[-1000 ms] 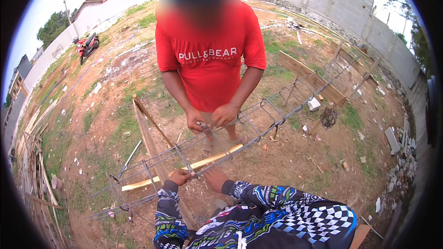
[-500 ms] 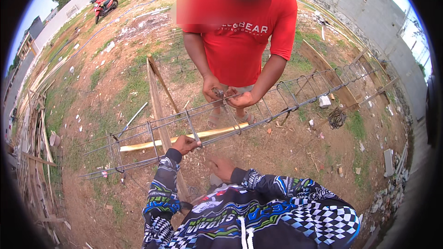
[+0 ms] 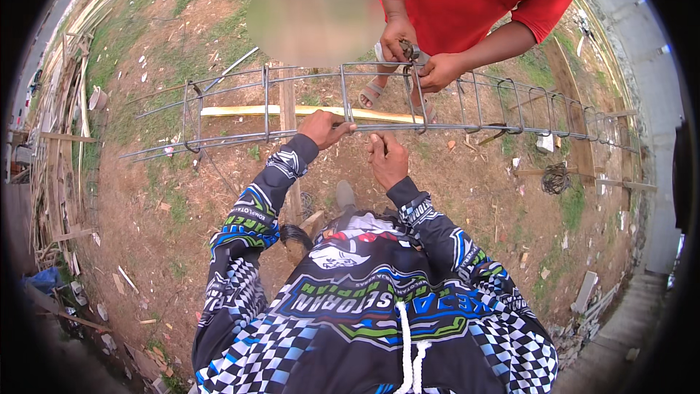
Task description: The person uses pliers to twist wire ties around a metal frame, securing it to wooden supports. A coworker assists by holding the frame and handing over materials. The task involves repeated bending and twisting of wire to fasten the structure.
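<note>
A long rebar cage (image 3: 265, 106) with square stirrups runs across in front of me. My left hand (image 3: 319, 130) is closed at its near lower bar, thumb and fingers pinching where a stirrup meets the bar. Just below that bar, a little to the right, is my right hand (image 3: 389, 162), its fingers curled together; whatever they hold, if anything, is too small to make out. Across the cage a co-worker in a red shirt (image 3: 467, 7) has both hands at the far upper bar, one of them gripping a dark metal hand tool (image 3: 412, 52).
Under the cage stands a wooden support (image 3: 287, 91), with a pale yellow board (image 3: 244, 111) on the ground behind. A wire coil (image 3: 555, 179) and white block (image 3: 545, 144) are at the right. Stacked timber (image 3: 65, 168) and a bucket (image 3: 97, 98) lie left.
My view has tilted down and shifted. My right hand has risen from near my body to just below the near bar. My left hand stays on the cage by a stirrup.
</note>
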`<state>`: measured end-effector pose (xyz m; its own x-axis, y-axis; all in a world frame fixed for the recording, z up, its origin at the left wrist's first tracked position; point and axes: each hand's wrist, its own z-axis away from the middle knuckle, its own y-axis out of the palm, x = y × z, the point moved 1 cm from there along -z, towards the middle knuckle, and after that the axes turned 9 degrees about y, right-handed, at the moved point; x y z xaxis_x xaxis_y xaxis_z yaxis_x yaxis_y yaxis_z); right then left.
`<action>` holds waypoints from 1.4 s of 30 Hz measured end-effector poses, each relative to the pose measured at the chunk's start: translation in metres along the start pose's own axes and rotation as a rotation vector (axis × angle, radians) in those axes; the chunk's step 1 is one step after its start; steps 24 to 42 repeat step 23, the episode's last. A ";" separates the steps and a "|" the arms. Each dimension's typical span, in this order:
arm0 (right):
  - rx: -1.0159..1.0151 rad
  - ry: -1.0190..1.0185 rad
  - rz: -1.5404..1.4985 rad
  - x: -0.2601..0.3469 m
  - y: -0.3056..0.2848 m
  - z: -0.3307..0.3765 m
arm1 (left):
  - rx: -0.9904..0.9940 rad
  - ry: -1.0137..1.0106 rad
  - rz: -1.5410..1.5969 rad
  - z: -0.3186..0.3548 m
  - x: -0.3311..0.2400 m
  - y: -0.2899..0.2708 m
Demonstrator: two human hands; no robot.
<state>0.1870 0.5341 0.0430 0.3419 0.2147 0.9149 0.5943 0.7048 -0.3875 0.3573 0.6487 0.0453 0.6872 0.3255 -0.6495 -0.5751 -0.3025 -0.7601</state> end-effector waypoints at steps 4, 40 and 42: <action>0.101 0.199 0.151 -0.060 0.017 -0.019 | 0.013 0.030 -0.004 -0.007 -0.001 0.002; -0.654 0.134 0.010 -0.094 -0.206 -0.075 | -0.033 -0.054 -0.091 -0.001 -0.008 0.001; -0.654 0.134 0.010 -0.094 -0.206 -0.075 | -0.033 -0.054 -0.091 -0.001 -0.008 0.001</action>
